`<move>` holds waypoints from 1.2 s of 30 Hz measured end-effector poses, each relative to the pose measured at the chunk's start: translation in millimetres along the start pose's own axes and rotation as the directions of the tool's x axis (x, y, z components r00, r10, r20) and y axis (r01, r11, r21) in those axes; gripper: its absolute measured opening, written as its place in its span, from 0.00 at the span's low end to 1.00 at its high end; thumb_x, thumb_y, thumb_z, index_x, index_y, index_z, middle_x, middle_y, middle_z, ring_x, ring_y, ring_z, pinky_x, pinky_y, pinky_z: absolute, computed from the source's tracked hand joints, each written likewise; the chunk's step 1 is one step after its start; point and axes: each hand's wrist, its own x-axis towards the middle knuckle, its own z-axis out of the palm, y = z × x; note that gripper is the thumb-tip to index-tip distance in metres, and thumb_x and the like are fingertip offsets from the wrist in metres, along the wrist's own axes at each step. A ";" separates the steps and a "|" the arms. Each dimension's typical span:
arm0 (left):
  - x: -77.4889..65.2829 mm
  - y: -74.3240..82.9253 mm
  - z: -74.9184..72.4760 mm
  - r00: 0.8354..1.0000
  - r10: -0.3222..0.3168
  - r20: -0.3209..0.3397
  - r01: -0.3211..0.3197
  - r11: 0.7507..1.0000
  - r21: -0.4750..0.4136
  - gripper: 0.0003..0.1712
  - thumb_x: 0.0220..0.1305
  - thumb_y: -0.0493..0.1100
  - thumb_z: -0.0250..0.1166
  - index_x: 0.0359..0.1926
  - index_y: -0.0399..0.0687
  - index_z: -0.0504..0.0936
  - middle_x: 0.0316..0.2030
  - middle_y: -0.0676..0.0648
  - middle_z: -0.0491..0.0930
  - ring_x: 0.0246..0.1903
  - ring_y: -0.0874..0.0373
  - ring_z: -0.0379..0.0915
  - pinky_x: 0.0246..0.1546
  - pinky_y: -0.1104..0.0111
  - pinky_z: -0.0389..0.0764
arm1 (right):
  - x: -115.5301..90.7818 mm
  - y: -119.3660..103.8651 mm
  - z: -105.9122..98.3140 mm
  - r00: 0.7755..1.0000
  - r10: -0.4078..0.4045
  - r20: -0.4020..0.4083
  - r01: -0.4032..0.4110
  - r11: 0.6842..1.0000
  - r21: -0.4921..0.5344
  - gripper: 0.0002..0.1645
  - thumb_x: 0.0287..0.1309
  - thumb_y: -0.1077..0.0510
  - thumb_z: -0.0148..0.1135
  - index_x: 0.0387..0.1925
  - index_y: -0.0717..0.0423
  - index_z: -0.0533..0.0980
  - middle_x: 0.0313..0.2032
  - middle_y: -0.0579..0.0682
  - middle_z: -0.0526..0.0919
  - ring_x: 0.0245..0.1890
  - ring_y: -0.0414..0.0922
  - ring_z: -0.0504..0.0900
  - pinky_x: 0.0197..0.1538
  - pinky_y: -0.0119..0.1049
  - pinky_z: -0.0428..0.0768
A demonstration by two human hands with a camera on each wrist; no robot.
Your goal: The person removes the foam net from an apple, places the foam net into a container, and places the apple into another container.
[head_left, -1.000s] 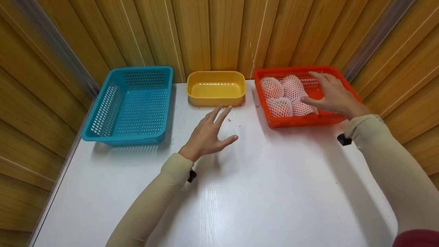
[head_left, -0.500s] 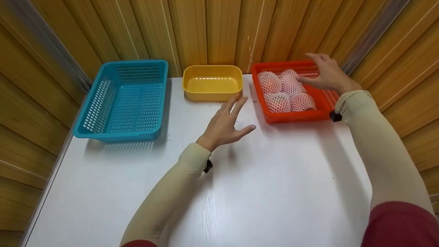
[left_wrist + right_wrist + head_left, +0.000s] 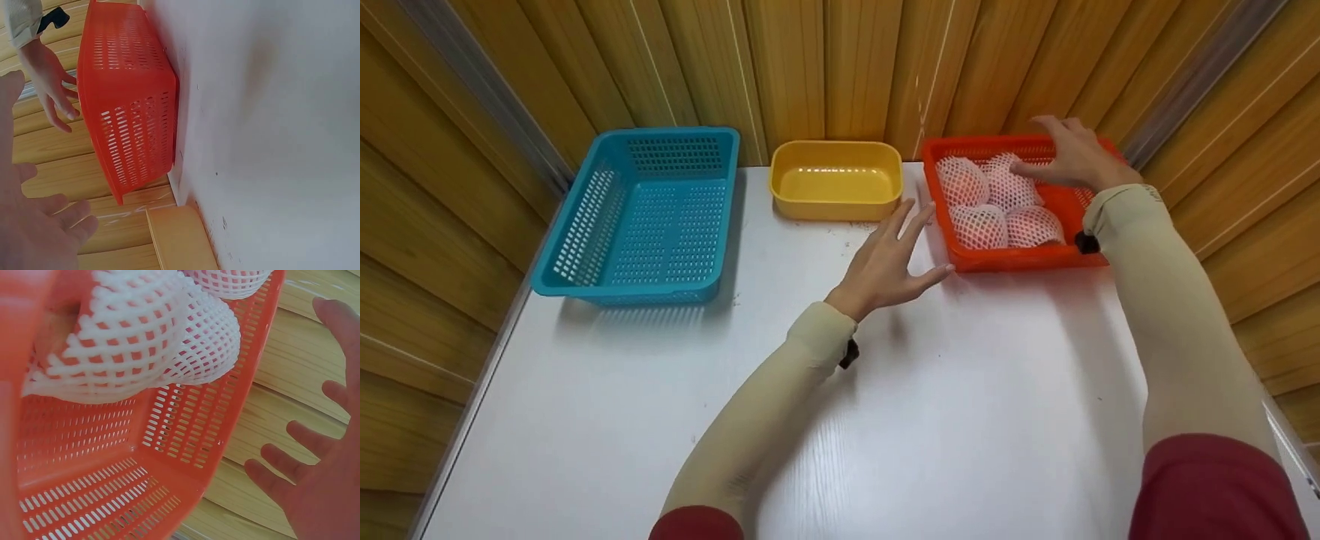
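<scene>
Several round red fruits [image 3: 979, 227] in white foam nets sit in the left part of a red plastic basket [image 3: 1027, 262]. Over the basket's back right part hovers my right hand [image 3: 1072, 157], fingers spread, holding nothing. In the right wrist view, a netted fruit [image 3: 135, 337] shows its stem hollow, and the right hand [image 3: 320, 467] is apart from it. My left hand [image 3: 885, 266] is raised above the table near the basket's front left corner, fingers spread and holding nothing. The left wrist view shows the left hand [image 3: 39, 230] beside the basket's slotted wall [image 3: 129, 135].
A yellow tray [image 3: 836, 210] stands at the back middle of the white table [image 3: 960, 420]. At the left is a blue slotted basket [image 3: 630, 291]. Wood-patterned walls [image 3: 862, 67] enclose the back and sides.
My left hand has moved right, from in front of the yellow tray toward the red basket. The right hand has shifted slightly toward the basket's back. The head view has shifted a little.
</scene>
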 end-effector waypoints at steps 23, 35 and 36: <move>32.4 10.7 37.9 0.997 -0.054 0.055 0.055 0.998 -0.007 0.53 0.68 0.73 0.54 0.83 0.54 0.49 0.82 0.49 0.43 0.79 0.53 0.47 0.78 0.61 0.44 | 45.3 -4.1 14.9 0.944 0.134 0.300 -0.124 0.991 -0.051 0.66 0.58 0.26 0.64 0.81 0.48 0.40 0.75 0.72 0.52 0.71 0.74 0.54 0.65 0.78 0.57; 37.7 12.5 51.0 0.998 -0.062 0.033 0.060 0.996 0.058 0.49 0.73 0.71 0.51 0.82 0.49 0.51 0.82 0.50 0.45 0.79 0.58 0.45 0.78 0.59 0.46 | 51.2 -6.8 20.0 0.940 0.166 0.300 -0.150 0.986 -0.075 0.63 0.59 0.26 0.63 0.77 0.53 0.42 0.67 0.73 0.63 0.64 0.70 0.65 0.63 0.73 0.66; 37.8 12.9 51.0 0.998 -0.063 0.031 0.061 0.996 0.063 0.49 0.72 0.70 0.51 0.82 0.48 0.51 0.82 0.50 0.46 0.79 0.58 0.45 0.78 0.59 0.47 | 51.5 -6.9 20.1 0.939 0.169 0.300 -0.154 0.985 -0.074 0.63 0.59 0.26 0.63 0.76 0.53 0.42 0.68 0.73 0.63 0.64 0.70 0.65 0.63 0.73 0.66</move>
